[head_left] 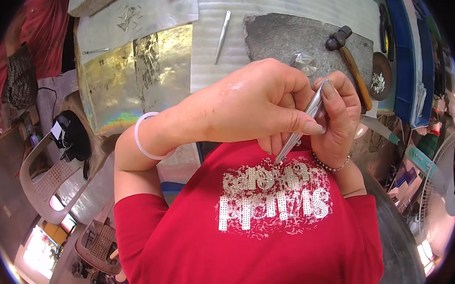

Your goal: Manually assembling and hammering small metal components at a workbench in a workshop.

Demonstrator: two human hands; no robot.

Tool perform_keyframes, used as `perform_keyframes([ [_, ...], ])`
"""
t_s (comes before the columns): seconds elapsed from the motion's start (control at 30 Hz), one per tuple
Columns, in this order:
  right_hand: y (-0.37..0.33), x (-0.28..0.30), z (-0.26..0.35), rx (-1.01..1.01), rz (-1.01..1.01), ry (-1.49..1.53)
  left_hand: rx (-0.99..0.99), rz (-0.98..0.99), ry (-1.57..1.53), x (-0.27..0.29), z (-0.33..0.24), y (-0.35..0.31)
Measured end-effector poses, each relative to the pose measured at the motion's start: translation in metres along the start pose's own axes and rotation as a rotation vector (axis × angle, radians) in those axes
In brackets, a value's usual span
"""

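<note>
I note a red short-sleeved shirt [199, 255]; pale bangle [138, 134] behind left hand [277, 101]; beaded bracelet [332, 169] behind right hand [339, 117]; white chest print [276, 199] below both.

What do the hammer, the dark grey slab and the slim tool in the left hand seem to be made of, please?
Hammer: dark head, probably steel by its dull sheen; handle likely wood, brown and smooth-looking.
Slab: probably stone, matte, judging by its mottled surface and irregular edge.
Slim tool: bright, polished-looking metal, perhaps steel; its surface catches the light.
</note>
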State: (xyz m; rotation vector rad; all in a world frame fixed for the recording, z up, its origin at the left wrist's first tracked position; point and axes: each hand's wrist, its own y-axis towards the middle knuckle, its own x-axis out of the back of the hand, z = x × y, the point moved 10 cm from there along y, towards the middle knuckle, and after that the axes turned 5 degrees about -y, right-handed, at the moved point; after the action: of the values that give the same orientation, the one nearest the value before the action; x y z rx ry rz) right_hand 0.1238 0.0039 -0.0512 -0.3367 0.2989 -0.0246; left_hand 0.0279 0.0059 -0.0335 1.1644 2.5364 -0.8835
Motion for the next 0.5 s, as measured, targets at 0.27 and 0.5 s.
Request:
perform_keyframes([
  [0.27,-0.006,-0.011,0.0,0.022,0.03,0.006,-0.045,-0.001,-0.002,-0.001,0.001,-0.013],
  [0.5,0.016,-0.005,0.024,0.063,0.098,0.029,-0.087,-0.081,-0.001,0.013,-0.008,-0.007],
])
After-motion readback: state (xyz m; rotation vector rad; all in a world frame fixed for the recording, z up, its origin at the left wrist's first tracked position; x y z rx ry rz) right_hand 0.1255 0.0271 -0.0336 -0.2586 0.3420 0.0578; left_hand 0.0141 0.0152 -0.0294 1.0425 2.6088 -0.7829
